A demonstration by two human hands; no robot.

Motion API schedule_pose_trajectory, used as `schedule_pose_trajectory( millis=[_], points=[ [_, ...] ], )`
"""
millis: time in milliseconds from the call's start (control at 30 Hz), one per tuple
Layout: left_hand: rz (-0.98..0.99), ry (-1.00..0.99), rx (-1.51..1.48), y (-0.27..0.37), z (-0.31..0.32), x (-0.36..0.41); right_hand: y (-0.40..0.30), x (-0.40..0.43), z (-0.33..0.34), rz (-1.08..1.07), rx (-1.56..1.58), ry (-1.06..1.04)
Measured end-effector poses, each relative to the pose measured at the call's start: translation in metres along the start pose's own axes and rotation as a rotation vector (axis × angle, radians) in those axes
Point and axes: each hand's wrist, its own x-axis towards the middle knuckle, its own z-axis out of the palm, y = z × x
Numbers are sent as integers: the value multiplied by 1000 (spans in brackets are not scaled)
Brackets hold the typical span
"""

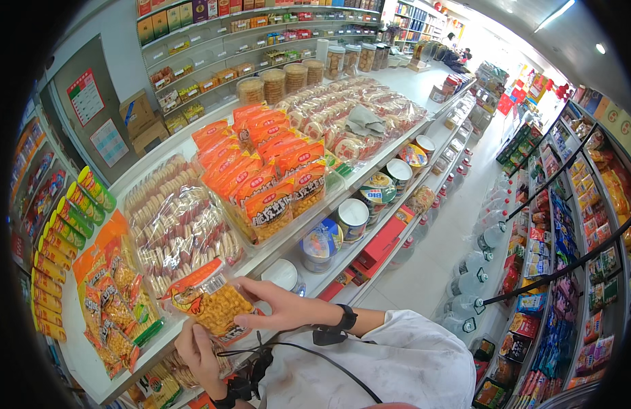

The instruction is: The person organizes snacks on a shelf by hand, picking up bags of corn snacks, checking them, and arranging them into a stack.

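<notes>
A snack bag (213, 304) with an orange top and a clear front, full of yellow corn-like pieces, is held between my two hands in front of the counter's edge. My left hand (197, 353) pinches its lower left edge. My right hand (277, 305) grips the right side, with the thumb across the front. Just beyond the bag lie clear-wrapped rows of round biscuits (177, 220). Upright orange bags (267, 174) of a similar snack stand packed in a clear tray (244, 240). To the left lies a large orange pack (113, 296) holding smaller snack bags.
Yellow and green canisters (72, 214) line the white counter's (157, 340) far left side. A grey cloth (365, 121) rests on wrapped biscuits beyond the tray. Tubs (354, 214) stand on shelves below. Across the aisle (418, 286) are water bottles (466, 286) and stocked shelves (545, 245). People (456, 59) are far back.
</notes>
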Motion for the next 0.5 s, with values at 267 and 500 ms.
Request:
schedule_pose_trajectory(
  millis=[267, 500],
  points=[
    [9, -20, 40, 8, 3, 11, 3, 1, 0, -44, -84, -91],
    [38, 22, 108, 3, 3, 11, -11, 4, 1, -51, -11, -56]
  ],
)
